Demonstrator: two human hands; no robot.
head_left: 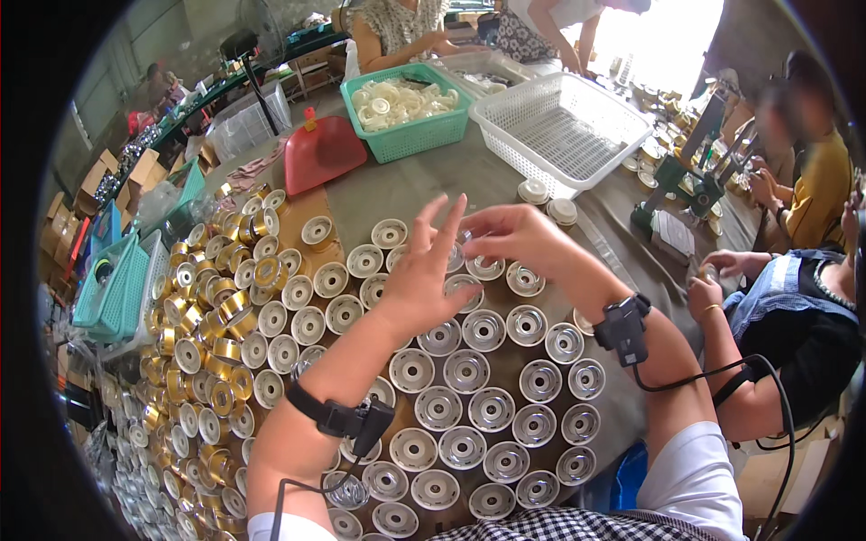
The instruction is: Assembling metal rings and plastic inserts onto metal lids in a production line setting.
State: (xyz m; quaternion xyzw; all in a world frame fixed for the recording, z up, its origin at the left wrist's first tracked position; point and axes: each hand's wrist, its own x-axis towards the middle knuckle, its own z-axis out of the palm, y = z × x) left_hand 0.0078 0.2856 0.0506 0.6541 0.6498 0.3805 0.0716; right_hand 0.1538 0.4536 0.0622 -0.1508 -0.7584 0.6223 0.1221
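My left hand (426, 270) is raised over rows of round white pieces with shiny metal centres (466, 371). Its fingers are spread and no held thing shows in it. Close beside it, my right hand (519, 236) has its fingers curled and pinched together. Something small and shiny shows by those fingertips, but I cannot make out what it is or whether they hold it. Under both hands the round pieces stand close together, and my hands and forearms cover part of them. To the left lies a heap of similar gold-rimmed pieces (236, 316).
Past my hands are a red dustpan (325, 153), a green basket (415, 135) of pale plastic parts and a white basket (564, 131). Two stacks of white pieces (534, 190) sit near it. A green hand press (690, 171) stands right, with co-workers (767, 316) beyond.
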